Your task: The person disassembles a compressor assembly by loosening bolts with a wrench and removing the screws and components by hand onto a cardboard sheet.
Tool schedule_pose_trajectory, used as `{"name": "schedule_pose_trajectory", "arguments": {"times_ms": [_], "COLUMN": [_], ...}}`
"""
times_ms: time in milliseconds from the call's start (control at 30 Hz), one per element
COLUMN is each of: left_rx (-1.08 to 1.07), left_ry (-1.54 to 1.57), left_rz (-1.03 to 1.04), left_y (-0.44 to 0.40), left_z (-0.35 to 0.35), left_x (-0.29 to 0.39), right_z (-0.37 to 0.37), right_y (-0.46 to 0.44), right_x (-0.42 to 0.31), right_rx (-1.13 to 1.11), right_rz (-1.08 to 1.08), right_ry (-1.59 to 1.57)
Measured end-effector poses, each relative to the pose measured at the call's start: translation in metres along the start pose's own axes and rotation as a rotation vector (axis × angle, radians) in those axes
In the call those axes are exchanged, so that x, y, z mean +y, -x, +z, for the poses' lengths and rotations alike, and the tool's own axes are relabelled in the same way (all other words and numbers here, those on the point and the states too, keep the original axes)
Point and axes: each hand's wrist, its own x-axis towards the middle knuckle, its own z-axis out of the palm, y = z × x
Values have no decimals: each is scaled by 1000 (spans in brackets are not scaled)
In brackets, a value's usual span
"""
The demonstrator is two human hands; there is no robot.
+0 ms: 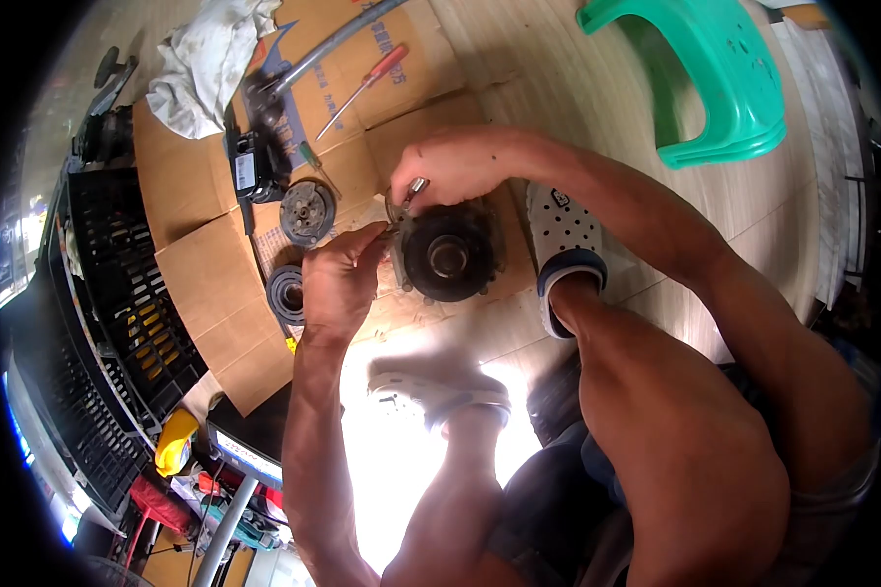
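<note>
A metal machine part (475, 284) with a round black face and a ring-shaped hub stands on the cardboard between my feet. My right hand (450, 168) is closed at its far left edge, with a short shiny metal piece (417, 186) showing between the fingers. At the left side of the machine part, my left hand (341, 284) has thumb and fingers pressed together; what they pinch is too small to make out. Close to my left hand lie a round metal plate with holes (307, 213) and a dark grooved ring (286, 294).
A red-handled screwdriver (367, 86), a green-handled screwdriver (313, 158), a long metal bar (333, 47), a black tool (250, 166) and a white rag (201, 73) lie on the cardboard (220, 303). A green stool (729, 78) stands right, black crates (132, 284) left.
</note>
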Motion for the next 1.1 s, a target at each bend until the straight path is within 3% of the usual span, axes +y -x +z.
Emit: {"name": "schedule_pose_trajectory", "arguments": {"times_ms": [233,433,800,1100], "left_rx": [73,52,-30,71], "left_ry": [-265,-368,-416,-296], "left_rz": [206,241,291,223], "left_y": [2,-3,-3,3], "left_z": [1,1,1,15], "left_x": [2,2,2,-8], "right_z": [3,7,13,17], "right_y": [-1,-1,4,6], "right_x": [4,4,5,4], "right_rx": [23,40,77,110], "right_rz": [-40,-68,-7,-17], "right_ry": [8,72,55,146]}}
